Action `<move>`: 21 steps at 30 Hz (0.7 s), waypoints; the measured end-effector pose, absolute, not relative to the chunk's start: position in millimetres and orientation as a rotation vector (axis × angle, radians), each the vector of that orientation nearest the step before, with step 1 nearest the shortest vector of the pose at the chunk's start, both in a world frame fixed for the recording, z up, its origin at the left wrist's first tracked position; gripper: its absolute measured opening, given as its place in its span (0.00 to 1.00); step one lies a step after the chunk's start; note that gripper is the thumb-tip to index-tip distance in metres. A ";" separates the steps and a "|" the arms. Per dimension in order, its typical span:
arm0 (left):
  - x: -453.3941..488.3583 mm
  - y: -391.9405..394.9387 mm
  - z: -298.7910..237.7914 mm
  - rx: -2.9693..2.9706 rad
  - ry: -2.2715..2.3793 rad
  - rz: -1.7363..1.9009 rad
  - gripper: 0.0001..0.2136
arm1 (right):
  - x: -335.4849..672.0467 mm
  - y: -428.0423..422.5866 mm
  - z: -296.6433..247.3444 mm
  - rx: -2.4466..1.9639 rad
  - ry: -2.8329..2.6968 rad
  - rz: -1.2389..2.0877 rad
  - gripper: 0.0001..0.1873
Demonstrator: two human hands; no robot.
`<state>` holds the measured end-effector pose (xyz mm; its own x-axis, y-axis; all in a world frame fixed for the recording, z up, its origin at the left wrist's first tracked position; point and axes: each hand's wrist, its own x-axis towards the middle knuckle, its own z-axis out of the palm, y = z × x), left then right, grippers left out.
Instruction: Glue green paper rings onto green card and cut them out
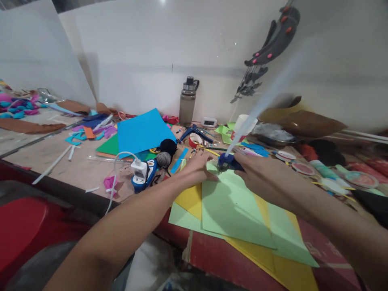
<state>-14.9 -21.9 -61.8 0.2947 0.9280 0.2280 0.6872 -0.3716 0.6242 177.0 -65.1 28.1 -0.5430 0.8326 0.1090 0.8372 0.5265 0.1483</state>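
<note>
My right hand (250,167) is wrapped round a blue glue gun (226,161). A long translucent glue stick (260,107) juts up and back from it. Just left of the gun, my left hand (198,166) has its fingers bent and drawn together; what they hold, if anything, is too small to tell. Both hands are over light green paper sheets (236,210), which overlap yellow sheets (189,202) at the table's front edge.
A second glue gun (195,132) lies behind my hands near a red cup (194,140). A water bottle (187,103) stands by the wall. At left are a power strip (141,184) with a white cable, yarn balls (164,159) and blue sheets (142,131). A red stool (24,230) stands below.
</note>
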 end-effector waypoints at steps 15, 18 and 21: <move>-9.8 -16.0 -62.6 2.184 1.519 0.657 0.32 | 161.0 -67.3 35.6 -1.586 -2.801 -0.457 0.10; -9.3 -16.2 -63.1 2.187 1.553 0.632 0.33 | 155.8 -66.0 34.1 -1.573 -2.796 -0.497 0.09; -10.2 -17.2 -64.4 2.194 1.518 0.639 0.34 | 156.1 -63.8 31.0 -1.562 -2.786 -0.514 0.11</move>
